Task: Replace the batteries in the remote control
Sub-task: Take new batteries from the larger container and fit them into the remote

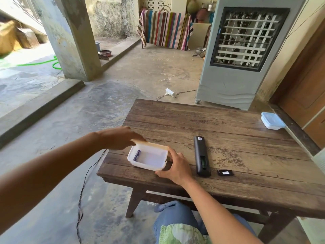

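Your right hand (175,166) braces the white container (146,167) at the near desk (246,152) edge, fingers (173,153) curled round its corner. Your left hand (121,140) pinches its lid (153,144), raised open. One battery (136,154) lies inside. The cover (225,172) lies detached beside the remote control (201,155), which rests face down, compartment open and apparently empty. Assessment: opening done; fitting fresh cells and closing remain
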A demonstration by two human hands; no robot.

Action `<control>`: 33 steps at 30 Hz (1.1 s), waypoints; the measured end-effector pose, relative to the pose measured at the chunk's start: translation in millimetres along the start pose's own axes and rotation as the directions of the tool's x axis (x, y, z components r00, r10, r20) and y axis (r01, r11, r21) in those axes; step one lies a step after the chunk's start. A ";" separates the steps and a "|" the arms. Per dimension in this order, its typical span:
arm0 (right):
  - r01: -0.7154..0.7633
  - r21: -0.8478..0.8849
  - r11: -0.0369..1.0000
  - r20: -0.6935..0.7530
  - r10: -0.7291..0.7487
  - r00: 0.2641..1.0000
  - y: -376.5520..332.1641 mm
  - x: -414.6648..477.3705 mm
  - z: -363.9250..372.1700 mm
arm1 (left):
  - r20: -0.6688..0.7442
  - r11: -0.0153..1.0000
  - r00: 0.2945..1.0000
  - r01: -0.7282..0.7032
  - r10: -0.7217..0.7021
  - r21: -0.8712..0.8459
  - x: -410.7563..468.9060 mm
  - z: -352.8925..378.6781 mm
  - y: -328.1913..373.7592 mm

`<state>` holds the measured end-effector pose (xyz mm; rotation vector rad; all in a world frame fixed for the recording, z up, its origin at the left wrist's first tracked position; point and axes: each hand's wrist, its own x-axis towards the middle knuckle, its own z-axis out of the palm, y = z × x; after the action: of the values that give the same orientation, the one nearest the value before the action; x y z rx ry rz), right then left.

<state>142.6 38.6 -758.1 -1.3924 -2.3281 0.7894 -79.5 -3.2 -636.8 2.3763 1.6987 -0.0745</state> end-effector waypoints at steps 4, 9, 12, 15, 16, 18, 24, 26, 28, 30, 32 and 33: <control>0.007 -0.016 1.000 0.002 -0.007 1.000 0.5 0.0 0.6 | -0.294 0.976 0.944 0.096 -0.152 -0.195 14.9 5.6 -13.7; 0.029 -0.029 0.999 0.003 -0.029 1.000 2.0 1.1 1.1 | -0.313 0.738 0.771 0.280 -0.554 -0.614 46.4 40.4 -27.9; 0.043 -0.039 0.998 -0.003 -0.043 0.999 3.2 2.1 2.7 | -0.171 0.521 0.694 0.332 -0.700 -0.787 60.6 59.1 -28.0; 0.037 -0.040 0.999 0.001 -0.037 0.999 3.6 2.9 3.8 | -0.170 0.504 0.643 0.380 -0.747 -0.776 69.0 68.5 -29.0; 0.038 -0.035 0.999 0.001 -0.038 0.999 3.4 2.7 3.1 | -0.183 0.515 0.625 0.404 -0.759 -0.756 69.6 69.7 -30.4; 0.051 -0.023 0.998 -0.003 -0.051 0.999 2.1 2.0 1.2 | -0.194 0.501 0.579 0.434 -0.792 -0.749 68.6 70.9 -33.0; 0.056 0.002 0.998 0.000 -0.056 0.998 -1.1 0.1 -0.5 | -0.181 0.439 0.500 0.466 -0.847 -0.768 62.9 77.8 -43.4; 0.052 -0.010 0.999 0.007 -0.052 0.999 -0.7 1.1 -1.6 | -0.193 0.428 0.482 0.445 -0.855 -0.787 58.9 77.8 -41.1; 0.046 -0.014 0.999 0.014 -0.046 0.999 -0.4 1.4 -1.6 | -0.196 0.423 0.480 0.429 -0.855 -0.798 52.2 80.0 -35.3; 0.032 -0.021 0.999 0.013 -0.032 0.999 0.2 1.6 -0.1 | -0.209 0.452 0.506 0.425 -0.837 -0.784 43.4 84.6 -27.3; 0.019 -0.022 1.000 0.026 -0.019 0.999 1.1 2.0 1.2 | -0.224 0.496 0.550 0.417 -0.805 -0.762 32.8 90.3 -18.2; 0.016 -0.021 1.000 0.035 -0.015 0.999 1.8 2.0 1.1 | -0.219 0.500 0.564 0.408 -0.796 -0.764 27.2 93.4 -14.0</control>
<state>142.4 40.7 -760.0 -1.3785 -2.3773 0.7931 -75.7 7.0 -734.4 1.1757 2.2788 1.0300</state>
